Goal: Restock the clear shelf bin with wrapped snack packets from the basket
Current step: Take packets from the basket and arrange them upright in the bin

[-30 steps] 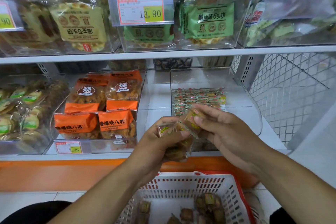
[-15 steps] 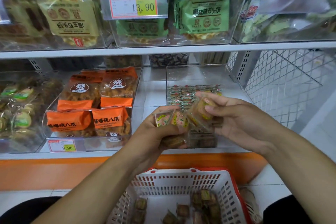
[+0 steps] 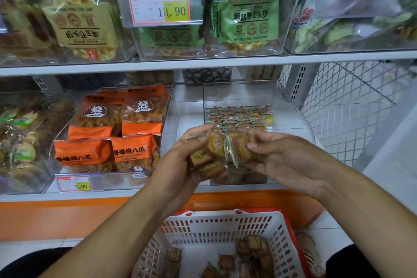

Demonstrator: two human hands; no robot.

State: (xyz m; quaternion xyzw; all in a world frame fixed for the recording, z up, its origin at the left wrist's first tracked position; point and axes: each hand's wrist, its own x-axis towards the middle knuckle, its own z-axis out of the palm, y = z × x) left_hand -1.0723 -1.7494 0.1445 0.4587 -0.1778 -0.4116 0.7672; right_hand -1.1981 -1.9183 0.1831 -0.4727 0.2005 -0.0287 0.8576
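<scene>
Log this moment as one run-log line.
left hand: grips packets | right hand: pinches one packet | clear bin: partly filled | basket: packets left

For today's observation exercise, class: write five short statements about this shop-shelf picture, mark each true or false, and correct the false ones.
1. Both hands hold small clear-wrapped snack packets: the left hand and the right hand. True.
2. The white slotted plastic basket with a red rim is empty. False: several brown packets lie in it.
3. The clear plastic shelf bin already holds a row of packets at its back. True.
4. The orange snack bags sit right of that bin. False: they sit to its left.
5. The price label on the upper shelf reads 9.90. False: it reads 13.90.
</scene>
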